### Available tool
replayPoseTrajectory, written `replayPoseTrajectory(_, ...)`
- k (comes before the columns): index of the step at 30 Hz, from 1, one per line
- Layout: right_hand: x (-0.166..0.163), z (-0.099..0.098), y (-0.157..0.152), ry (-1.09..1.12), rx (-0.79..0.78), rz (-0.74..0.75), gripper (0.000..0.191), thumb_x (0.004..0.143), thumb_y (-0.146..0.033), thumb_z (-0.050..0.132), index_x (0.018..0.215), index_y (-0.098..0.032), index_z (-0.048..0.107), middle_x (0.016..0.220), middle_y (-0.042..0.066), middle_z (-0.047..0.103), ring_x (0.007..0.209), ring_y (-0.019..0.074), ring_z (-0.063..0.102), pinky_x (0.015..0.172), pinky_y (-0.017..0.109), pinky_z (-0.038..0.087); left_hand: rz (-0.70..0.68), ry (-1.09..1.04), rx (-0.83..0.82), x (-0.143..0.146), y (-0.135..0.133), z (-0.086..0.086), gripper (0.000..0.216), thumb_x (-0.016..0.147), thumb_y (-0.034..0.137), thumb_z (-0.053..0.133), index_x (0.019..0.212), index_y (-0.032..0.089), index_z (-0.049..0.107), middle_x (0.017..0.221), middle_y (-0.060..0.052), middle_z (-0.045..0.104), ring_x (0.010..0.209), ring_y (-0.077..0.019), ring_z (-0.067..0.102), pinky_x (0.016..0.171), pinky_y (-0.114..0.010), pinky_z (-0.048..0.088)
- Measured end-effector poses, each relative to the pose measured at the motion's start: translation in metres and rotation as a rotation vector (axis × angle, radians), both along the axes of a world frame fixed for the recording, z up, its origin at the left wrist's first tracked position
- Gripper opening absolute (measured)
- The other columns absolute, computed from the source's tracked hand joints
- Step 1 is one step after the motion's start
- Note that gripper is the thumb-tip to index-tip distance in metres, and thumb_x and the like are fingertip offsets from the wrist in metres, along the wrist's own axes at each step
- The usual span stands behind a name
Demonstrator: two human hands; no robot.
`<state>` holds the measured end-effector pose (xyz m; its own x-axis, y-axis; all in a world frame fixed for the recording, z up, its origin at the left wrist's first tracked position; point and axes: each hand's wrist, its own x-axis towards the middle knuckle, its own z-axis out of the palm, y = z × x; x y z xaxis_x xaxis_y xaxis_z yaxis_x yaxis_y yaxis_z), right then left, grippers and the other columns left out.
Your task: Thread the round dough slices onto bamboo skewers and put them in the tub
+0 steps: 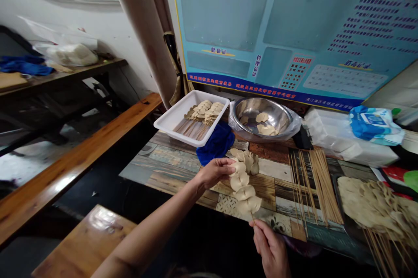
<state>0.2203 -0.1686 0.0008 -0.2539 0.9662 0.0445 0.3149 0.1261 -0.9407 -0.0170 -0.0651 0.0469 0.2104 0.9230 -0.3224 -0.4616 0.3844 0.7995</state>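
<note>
Both hands are holding one loaded skewer (245, 193) above the patterned table (170, 160): the left hand (214, 172) is gripping its upper slices (240, 180), the right hand (271, 247) is pinching the bare stick end. Those thin slices are looking soft and tearable, so the stiff stick seems the safest hold

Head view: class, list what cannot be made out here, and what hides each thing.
1. Skewer in head view: its stick lies under the threaded slices; only the end in the right hand shows.
2. Left hand: fingertips hidden behind the slices.
3. Poster: print too small and blurred.
4. Pale heap: cut by the right edge.
</note>
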Motion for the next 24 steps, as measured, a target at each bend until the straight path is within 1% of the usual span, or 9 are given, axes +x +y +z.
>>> replayPoseTrajectory(2, -0.005, 0.000, -0.001, -0.006, 0.031, -0.038, 0.037, 0.090, -0.046, 0.046, 0.096, -0.016, 0.068, 0.067, 0.005, 0.067, 0.043, 0.0097, 0.053, 0.043, 0.017, 0.046, 0.021, 0.040, 0.042, 0.001, 0.000, 0.002, 0.038, 0.051, 0.028, 0.084, 0.080, 0.010, 0.069, 0.069, -0.002, 0.065, 0.060, -0.0100, 0.058, 0.061, -0.022, 0.044)
replayPoseTrajectory(5, -0.013, 0.005, 0.001, -0.054, 0.091, -0.077, 0.042, 0.087, -0.051, 0.046, 0.093, -0.017, 0.070, 0.058, 0.003, 0.064, 0.040, 0.0111, 0.052, 0.044, 0.018, 0.047, 0.040, 0.090, 0.118, 0.001, 0.000, 0.005, 0.036, 0.053, 0.029, 0.083, 0.081, 0.010, 0.069, 0.070, -0.002, 0.065, 0.061, -0.0095, 0.056, 0.062, -0.022, 0.042)
replayPoseTrajectory(7, -0.017, 0.009, 0.002, -0.085, 0.091, -0.077, 0.042, 0.088, -0.051, 0.045, 0.091, -0.018, 0.070, 0.052, 0.002, 0.061, 0.039, 0.0119, 0.051, 0.044, 0.019, 0.046, 0.039, 0.124, 0.159, -0.001, 0.001, 0.005, 0.033, 0.056, 0.028, 0.081, 0.081, 0.010, 0.069, 0.071, -0.002, 0.066, 0.062, -0.0097, 0.056, 0.063, -0.022, 0.041)
replayPoseTrajectory(9, -0.020, 0.014, 0.003, -0.100, 0.063, -0.065, 0.041, 0.089, -0.048, 0.044, 0.092, -0.017, 0.069, 0.052, 0.002, 0.059, 0.041, 0.0121, 0.050, 0.045, 0.019, 0.046, 0.010, 0.141, 0.180, -0.005, 0.003, 0.005, 0.032, 0.056, 0.025, 0.081, 0.083, 0.011, 0.069, 0.073, -0.002, 0.066, 0.065, -0.0107, 0.057, 0.066, -0.023, 0.042)
replayPoseTrajectory(13, -0.024, 0.019, 0.003, -0.049, -0.039, -0.038, 0.041, 0.090, -0.047, 0.042, 0.092, -0.014, 0.066, 0.056, 0.001, 0.054, 0.043, 0.0104, 0.047, 0.043, 0.018, 0.043, -0.042, 0.113, 0.159, -0.013, 0.003, 0.002, 0.038, 0.051, 0.015, 0.081, 0.087, 0.013, 0.069, 0.077, -0.002, 0.067, 0.068, -0.0124, 0.058, 0.068, -0.024, 0.042)
replayPoseTrajectory(16, -0.027, 0.020, 0.003, 0.009, -0.111, -0.042, 0.042, 0.089, -0.050, 0.044, 0.089, -0.014, 0.065, 0.051, -0.003, 0.044, 0.043, 0.0095, 0.042, 0.041, 0.018, 0.040, -0.033, 0.126, 0.169, -0.015, 0.000, 0.002, 0.039, 0.054, 0.015, 0.079, 0.091, 0.013, 0.068, 0.080, -0.002, 0.067, 0.070, -0.0129, 0.058, 0.068, -0.024, 0.042)
replayPoseTrajectory(20, -0.031, 0.020, 0.000, 0.063, -0.168, -0.051, 0.043, 0.087, -0.053, 0.045, 0.088, -0.014, 0.064, 0.055, -0.004, 0.041, 0.045, 0.0087, 0.039, 0.042, 0.018, 0.038, -0.010, 0.122, 0.163, -0.016, -0.004, 0.002, 0.045, 0.056, 0.014, 0.078, 0.099, 0.013, 0.067, 0.082, -0.003, 0.067, 0.073, -0.0136, 0.059, 0.072, -0.025, 0.043)
replayPoseTrajectory(22, -0.032, 0.019, -0.001, 0.084, -0.187, -0.027, 0.042, 0.088, -0.052, 0.044, 0.090, -0.014, 0.063, 0.055, -0.005, 0.039, 0.046, 0.0086, 0.038, 0.044, 0.018, 0.037, 0.044, 0.053, 0.118, -0.015, -0.007, 0.000, 0.049, 0.058, 0.018, 0.078, 0.105, 0.015, 0.065, 0.086, -0.004, 0.068, 0.074, -0.0145, 0.061, 0.072, -0.026, 0.045)
replayPoseTrajectory(24, -0.032, 0.018, -0.002, 0.100, -0.205, -0.006, 0.042, 0.090, -0.051, 0.043, 0.093, -0.014, 0.062, 0.054, -0.006, 0.036, 0.046, 0.0085, 0.036, 0.044, 0.018, 0.035, 0.090, -0.088, 0.049, -0.011, -0.011, -0.002, 0.046, 0.065, 0.027, 0.076, 0.107, 0.016, 0.063, 0.091, -0.007, 0.068, 0.076, -0.0163, 0.062, 0.072, -0.029, 0.048)
